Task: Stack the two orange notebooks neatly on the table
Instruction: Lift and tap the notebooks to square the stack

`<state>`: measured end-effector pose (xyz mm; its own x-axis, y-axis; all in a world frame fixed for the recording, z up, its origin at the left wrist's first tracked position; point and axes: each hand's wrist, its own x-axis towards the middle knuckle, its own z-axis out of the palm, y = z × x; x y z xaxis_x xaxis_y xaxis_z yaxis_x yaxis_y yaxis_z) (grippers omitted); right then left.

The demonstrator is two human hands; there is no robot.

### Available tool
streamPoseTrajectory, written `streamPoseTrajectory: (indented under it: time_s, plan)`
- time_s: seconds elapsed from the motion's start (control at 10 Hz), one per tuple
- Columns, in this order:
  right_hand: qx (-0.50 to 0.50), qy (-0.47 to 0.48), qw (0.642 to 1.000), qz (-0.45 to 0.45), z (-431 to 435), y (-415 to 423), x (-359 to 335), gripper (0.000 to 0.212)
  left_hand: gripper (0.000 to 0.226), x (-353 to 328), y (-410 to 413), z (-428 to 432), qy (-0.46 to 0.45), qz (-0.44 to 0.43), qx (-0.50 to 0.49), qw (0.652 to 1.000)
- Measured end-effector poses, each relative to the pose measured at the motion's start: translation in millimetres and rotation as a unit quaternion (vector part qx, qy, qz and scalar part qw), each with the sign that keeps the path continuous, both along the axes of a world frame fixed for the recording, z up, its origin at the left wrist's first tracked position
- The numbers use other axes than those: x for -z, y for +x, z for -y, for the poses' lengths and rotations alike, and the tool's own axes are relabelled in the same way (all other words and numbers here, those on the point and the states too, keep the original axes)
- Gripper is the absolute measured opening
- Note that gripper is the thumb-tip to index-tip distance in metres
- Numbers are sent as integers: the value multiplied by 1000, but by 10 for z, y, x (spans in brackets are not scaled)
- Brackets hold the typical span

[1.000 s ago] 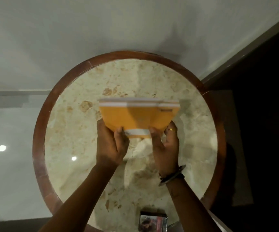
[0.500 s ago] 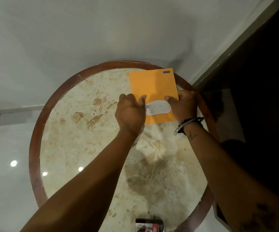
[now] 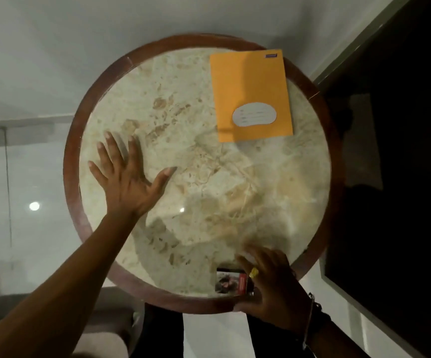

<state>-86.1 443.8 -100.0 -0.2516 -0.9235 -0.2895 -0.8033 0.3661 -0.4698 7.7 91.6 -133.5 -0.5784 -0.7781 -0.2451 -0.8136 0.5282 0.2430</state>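
An orange notebook (image 3: 251,95) with a white oval label lies flat at the far right of the round marble table (image 3: 204,177); only its top cover shows, so I cannot tell whether a second notebook lies beneath it. My left hand (image 3: 126,177) is spread open, palm down, over the left part of the tabletop and holds nothing. My right hand (image 3: 271,282) is blurred at the near edge of the table, fingers apart, beside a small box.
A small printed box (image 3: 231,280) with a red side sits at the table's near rim, partly behind my right hand. The table has a brown wooden rim (image 3: 71,177). Pale floor lies to the left, a dark area to the right.
Both hands have let go of the notebook and pulled back from it. The left hand moved to the table's left side, the right hand to the near edge by the small box.
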Motion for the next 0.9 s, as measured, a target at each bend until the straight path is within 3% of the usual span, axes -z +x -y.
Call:
streamPoseTrajectory:
  time_s: [0.1,0.2,0.3,0.4,0.6,0.7,0.9]
  plan:
    - [9,-14,1000,-26,-11,103,33,57,106,112,129,-19,-3,3,31,999]
    - [95,-14,995,-35,331,91,10,46,107,186,165,4,-14,-4,45,999]
    - [196,-39,980,-19,761,30,-63,49,109,175,171,29,-12,3,38,999]
    - [322,-122,939,-10,1782,-179,-148,49,112,162,156,26,-13,16,48,999]
    - [498,-119,859,3,3544,-670,-89,47,114,236,170,32,-53,-1,52,997]
    - [525,-83,847,-13,3848,-812,48,52,113,248,156,30,-52,4,50,997]
    - [513,-55,856,-45,3920,-875,133,69,111,276,155,48,-70,-24,56,996]
